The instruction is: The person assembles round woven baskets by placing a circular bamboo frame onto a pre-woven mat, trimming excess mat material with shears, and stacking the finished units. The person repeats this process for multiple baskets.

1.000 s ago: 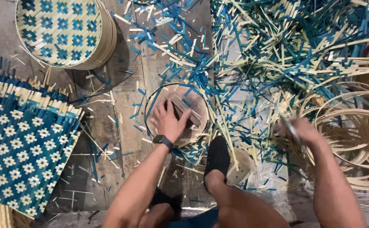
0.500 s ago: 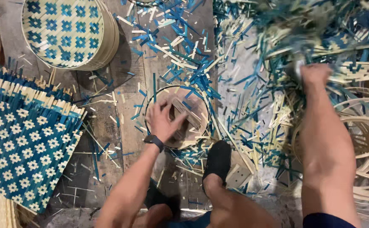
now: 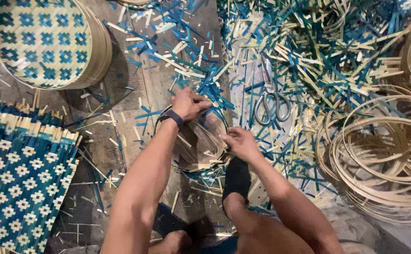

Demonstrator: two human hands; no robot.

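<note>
Both hands have come together on the small basket (image 3: 198, 143): the right hand (image 3: 239, 142), off in the strip pile half a second ago, now grips the basket's right rim, fingers curled shut on it. Left hand (image 3: 189, 103), a dark watch (image 3: 171, 117) at its wrist, clasps the far rim, fingers closed over the edge. Basket sits on the plank floor (image 3: 120, 141) just ahead of a black-socked foot (image 3: 236, 178). Scissors (image 3: 271, 101) lie to its right among blue and pale strips (image 3: 318, 51). Bamboo hoops (image 3: 384, 155) lie farther right; a woven mat (image 3: 17, 188) and a finished tray (image 3: 45, 42) lie left.
</note>
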